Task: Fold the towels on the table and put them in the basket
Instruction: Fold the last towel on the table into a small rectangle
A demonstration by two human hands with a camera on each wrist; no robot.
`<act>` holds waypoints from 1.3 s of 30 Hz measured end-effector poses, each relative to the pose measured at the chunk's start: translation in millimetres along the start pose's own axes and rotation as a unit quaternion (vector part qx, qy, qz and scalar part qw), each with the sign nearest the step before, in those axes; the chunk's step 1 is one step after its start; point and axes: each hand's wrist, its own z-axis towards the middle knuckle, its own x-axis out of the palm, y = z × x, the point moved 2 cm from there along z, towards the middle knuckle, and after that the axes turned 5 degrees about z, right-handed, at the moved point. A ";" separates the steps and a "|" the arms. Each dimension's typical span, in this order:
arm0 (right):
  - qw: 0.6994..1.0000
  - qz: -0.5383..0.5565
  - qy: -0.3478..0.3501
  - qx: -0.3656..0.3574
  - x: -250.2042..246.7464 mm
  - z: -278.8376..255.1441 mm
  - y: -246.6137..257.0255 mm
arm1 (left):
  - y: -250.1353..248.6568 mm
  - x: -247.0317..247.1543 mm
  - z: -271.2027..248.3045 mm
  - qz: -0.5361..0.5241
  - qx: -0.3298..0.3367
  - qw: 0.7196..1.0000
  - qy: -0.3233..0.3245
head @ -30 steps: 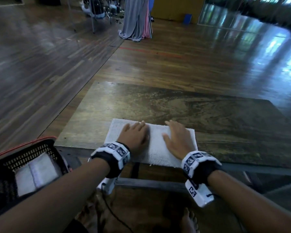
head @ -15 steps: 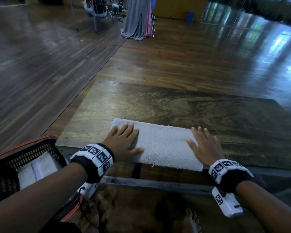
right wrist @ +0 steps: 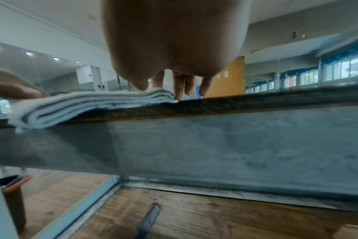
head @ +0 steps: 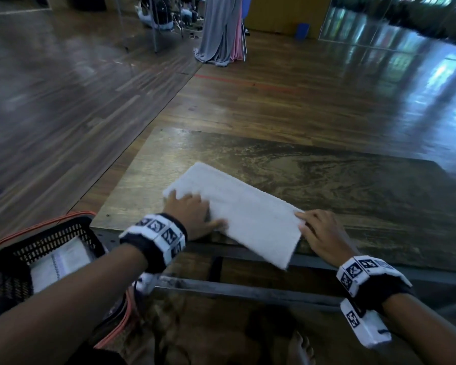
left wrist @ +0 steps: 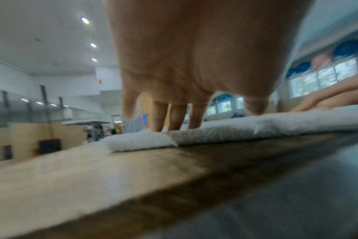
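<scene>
A folded white towel [head: 242, 217] lies slantwise on the wooden table [head: 340, 180], and its near right corner hangs over the front edge. My left hand [head: 190, 212] rests flat on the towel's left end, fingers [left wrist: 174, 119] straight and pressing down on the towel [left wrist: 225, 129]. My right hand [head: 319, 230] sits at the towel's right end. Its thumb lies on top of the layered towel [right wrist: 82, 105] and its fingers [right wrist: 184, 87] point down just past that end. Neither hand lifts the towel.
A black basket [head: 8, 262] with an orange rim stands on the floor at the lower left, below the table's corner, and holds a folded towel [head: 61, 262]. A metal frame rail [head: 248, 291] runs under the table front. My bare foot [head: 300, 349] is beneath.
Both hands slid apart from the towel's middle to its ends. The towel has since turned, its right end drawn toward me over the table's front edge.
</scene>
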 end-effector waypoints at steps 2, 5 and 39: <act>1.000 0.023 -0.003 -0.018 -0.3 2.3 13.1 | 19.6 1.1 16.0 0.054 -0.039 0.998 0.013; 0.998 0.057 -0.003 0.014 0.2 6.9 25.3 | 31.8 -3.0 22.6 0.078 -0.074 0.992 -0.063; 0.913 0.401 0.052 0.054 -76.2 -7.2 63.9 | -36.9 -24.0 -82.7 -0.662 0.020 0.743 -0.098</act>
